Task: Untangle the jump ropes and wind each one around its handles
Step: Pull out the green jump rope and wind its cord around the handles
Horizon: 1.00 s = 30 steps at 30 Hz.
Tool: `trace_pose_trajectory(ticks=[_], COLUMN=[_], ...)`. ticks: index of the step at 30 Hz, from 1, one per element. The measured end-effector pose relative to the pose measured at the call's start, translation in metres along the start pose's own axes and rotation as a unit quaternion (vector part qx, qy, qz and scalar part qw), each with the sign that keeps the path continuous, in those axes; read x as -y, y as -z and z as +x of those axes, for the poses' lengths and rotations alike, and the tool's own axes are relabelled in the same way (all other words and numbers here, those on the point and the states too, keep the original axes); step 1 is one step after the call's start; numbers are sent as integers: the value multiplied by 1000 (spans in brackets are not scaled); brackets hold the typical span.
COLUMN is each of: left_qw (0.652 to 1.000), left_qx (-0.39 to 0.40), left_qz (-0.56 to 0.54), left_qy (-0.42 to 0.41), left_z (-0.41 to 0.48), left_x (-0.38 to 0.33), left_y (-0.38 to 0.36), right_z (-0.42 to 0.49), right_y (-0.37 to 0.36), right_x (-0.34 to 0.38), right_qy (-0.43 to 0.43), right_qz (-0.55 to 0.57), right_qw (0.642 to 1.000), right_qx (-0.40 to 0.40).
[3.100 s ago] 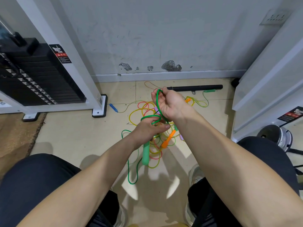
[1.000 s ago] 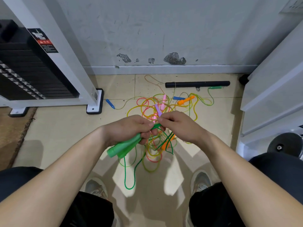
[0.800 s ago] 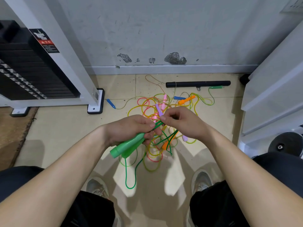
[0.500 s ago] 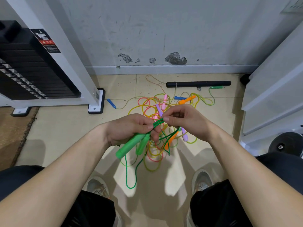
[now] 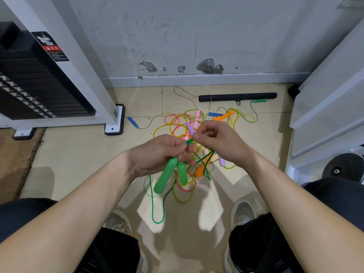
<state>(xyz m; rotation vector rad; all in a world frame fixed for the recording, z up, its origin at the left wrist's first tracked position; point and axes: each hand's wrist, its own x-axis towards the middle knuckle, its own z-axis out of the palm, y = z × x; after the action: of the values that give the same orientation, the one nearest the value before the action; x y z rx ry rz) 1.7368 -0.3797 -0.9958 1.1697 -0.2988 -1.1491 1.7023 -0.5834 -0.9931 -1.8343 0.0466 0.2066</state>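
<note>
The step in hand looks to be winding the thin green plastic jump rope (image 5: 157,222) round its own pair of handles, with the other ropes left for later. The left hand (image 5: 155,154) has its fingers curled tight round the two stubby green plastic handles (image 5: 167,176), held side by side with their butts pointing down toward the floor. A long loop of the green cord hangs below them, nearly to the tiles. Just to the right, the right hand (image 5: 218,142) pinches the green cord between thumb and forefinger, close against the left fingertips, its other fingers loosely curled. Whether any turns already sit on the handles I cannot tell, since the left hand covers that part. The next move likely calls for carrying the pinched cord round the handles, keeping it taut and clear of the heap of yellow, pink and orange ropes (image 5: 177,123) on the floor beyond.
</note>
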Motion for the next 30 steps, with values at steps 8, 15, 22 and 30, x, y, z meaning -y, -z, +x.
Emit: trace_pose_trajectory(ticks=[8,15,22,30], left_qw=[963,929,907,927], left_qx=[-226,-338,-385,-349], left_qz=[-108,-87,-81,-45], left_qy=[-98,-126,-150,-128], left_z=[7,13,18,22], left_x=[0,11,17,18], left_y=[-6,-8,-2,-2], right_z=[-2,-11,-15,-15], right_y=[-26,-52,-74,-70], right_x=[-9,-8,-4,-4], right_qy=[-69,-25,-45,-37], right_qz=[59,-76,121,165], right_qw=[995,997,992,986], right_qx=[-35,-21,9,-3])
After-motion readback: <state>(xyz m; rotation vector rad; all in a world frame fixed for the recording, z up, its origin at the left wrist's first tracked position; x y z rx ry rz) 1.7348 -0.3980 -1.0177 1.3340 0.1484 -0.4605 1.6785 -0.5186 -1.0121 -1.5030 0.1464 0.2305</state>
